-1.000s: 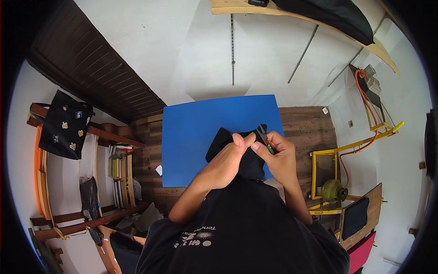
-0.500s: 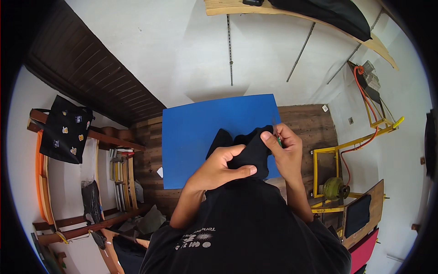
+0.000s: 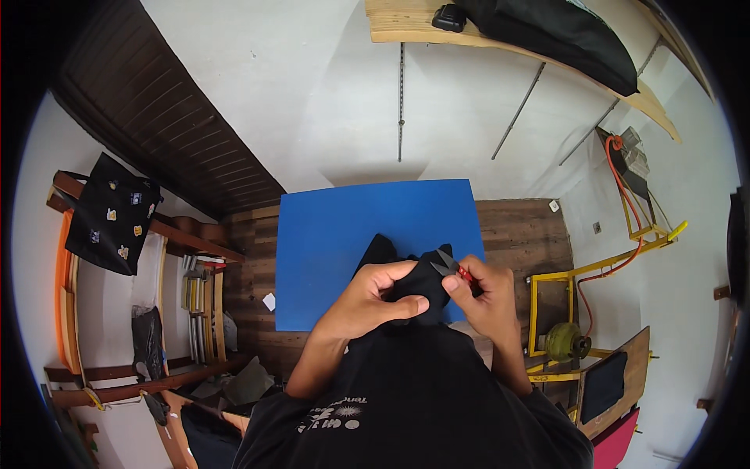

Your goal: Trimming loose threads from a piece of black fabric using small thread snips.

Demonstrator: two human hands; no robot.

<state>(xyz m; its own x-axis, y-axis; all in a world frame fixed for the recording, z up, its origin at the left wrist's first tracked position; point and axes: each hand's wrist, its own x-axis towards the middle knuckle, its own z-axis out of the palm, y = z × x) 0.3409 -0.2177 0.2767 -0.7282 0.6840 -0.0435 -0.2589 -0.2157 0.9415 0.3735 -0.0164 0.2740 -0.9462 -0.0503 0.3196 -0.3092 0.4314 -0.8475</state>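
In front of my chest, above the near part of the blue table, I have a bunched black cloth. My left hand grips it, thumb on top and fingers folded behind. Between the fingers of my right hand is a small pair of thread snips with grey pointed blades and a red part. Its blades point up and to the left, apart from each other, over the upper right edge of the cloth. A pointed fold of the cloth stands out beyond my left hand; its lower part merges with my black shirt.
A wooden shelf on the far wall carries a black bag and a small black object. To the right stands a yellow metal frame with an orange hose and a greenish cylinder. Wooden shelving with books lies left.
My right hand has moved slightly down, and the snips' blades have swung into view over the cloth edge. My left hand still grips the cloth. The whole view has shifted a little downward.
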